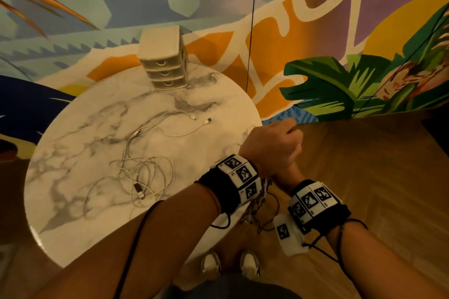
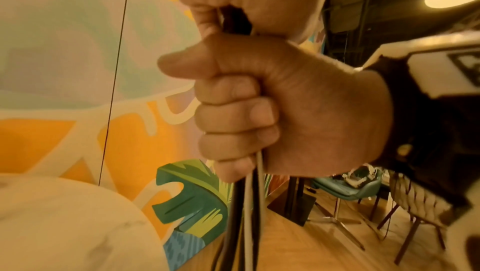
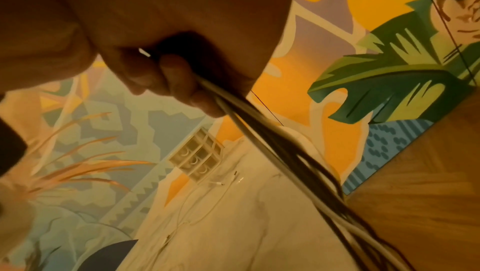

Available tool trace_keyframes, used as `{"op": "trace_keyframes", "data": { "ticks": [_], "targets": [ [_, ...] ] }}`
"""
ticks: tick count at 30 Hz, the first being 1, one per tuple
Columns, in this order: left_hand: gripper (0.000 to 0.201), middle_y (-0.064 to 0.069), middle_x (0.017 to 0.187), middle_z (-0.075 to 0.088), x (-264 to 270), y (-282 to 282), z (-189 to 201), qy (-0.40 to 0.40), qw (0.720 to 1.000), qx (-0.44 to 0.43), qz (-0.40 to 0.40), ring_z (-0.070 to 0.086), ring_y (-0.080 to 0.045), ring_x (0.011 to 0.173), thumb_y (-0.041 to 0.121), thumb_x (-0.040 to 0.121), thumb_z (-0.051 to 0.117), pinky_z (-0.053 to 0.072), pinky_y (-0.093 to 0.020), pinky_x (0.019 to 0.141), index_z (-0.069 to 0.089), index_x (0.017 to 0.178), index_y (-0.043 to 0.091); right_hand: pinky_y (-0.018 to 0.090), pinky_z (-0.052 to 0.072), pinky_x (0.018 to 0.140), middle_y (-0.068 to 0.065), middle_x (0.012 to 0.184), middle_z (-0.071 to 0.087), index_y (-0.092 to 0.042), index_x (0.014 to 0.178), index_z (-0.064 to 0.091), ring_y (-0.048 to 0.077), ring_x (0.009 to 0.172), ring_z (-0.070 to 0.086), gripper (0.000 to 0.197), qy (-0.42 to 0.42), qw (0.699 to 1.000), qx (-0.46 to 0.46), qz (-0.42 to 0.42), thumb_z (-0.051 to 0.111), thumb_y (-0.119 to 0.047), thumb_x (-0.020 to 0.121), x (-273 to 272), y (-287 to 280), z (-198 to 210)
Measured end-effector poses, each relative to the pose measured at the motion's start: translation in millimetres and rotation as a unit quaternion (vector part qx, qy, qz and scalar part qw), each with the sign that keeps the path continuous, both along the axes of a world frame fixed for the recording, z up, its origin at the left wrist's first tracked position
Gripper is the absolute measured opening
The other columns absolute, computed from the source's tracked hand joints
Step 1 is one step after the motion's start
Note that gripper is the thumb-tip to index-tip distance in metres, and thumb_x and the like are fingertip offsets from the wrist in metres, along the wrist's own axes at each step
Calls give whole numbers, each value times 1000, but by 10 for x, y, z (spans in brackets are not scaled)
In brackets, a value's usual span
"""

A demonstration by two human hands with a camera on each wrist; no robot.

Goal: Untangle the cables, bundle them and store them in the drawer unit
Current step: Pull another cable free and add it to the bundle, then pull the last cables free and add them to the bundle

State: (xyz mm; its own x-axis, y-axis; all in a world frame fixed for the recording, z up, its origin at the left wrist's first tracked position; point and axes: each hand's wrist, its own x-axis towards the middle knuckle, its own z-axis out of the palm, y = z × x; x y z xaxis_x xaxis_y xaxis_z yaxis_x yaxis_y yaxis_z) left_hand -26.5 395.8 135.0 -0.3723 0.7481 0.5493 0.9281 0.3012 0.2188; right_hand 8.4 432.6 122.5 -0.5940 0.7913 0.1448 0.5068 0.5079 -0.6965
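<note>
Both hands (image 1: 274, 145) fist-grip the hanging bundle (image 2: 246, 214) beside the counter (image 1: 73, 153), so one slack grip lets strands slip and retangle.

Both hands are off the right edge of the round marble bench (image 1: 73, 143), left hand (image 1: 274, 145) fisted on top of the right hand (image 1: 290, 172), which is mostly hidden. White cables (image 1: 143, 172) sit in a tangled heap on the marble. Little beige drawer unit (image 1: 162, 63) stands at the far edge, drawers closed.
</note>
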Motion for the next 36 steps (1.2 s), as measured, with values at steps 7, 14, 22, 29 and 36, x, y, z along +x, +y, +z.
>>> {"op": "trace_keyframes", "data": {
  "ticks": [7,14,22,29,36],
  "targets": [
    [23,-8,91,57,-8,-178,-36,-56,997,-3,-48,55,-17,73,31,83,65,36,-22,52,60,86,8,12,45,86,5,79,58,-17,88,47,17,74,58,22,-27,985,-163,-42,52,4,83,-89,-64,-86],
    [41,-10,126,45,-1011,-907,-694,-321,915,-126,211,52,-29,110,36,93,50,44,-40,90,48,126,12,28,26,46,7,41,38,-16,39,49,16,35,30,60,8,884,-448,136,44,-31,97,76,172,-708],
    [46,-17,134,35,-1815,-1566,-1509,-343,791,-416,290,45,-38,117,27,93,49,40,-43,95,40,132,4,26,34,45,0,34,34,-6,51,58,18,38,31,59,-35,887,-448,110,37,-31,100,33,181,-829],
    [34,-15,129,46,-1050,-1498,-1714,-265,851,-399,215,53,-33,111,14,98,32,42,-43,90,40,130,6,24,35,45,2,38,37,-4,58,62,15,37,34,60,-74,891,-438,94,35,-35,100,-8,161,-1060],
    [36,-6,118,49,-245,-1648,-1637,-317,834,-437,113,53,-26,106,15,87,46,47,-39,80,41,122,14,26,33,43,4,40,36,-2,60,62,19,40,33,57,-82,868,-484,75,35,-32,100,-28,88,-1244]
  ]
}}
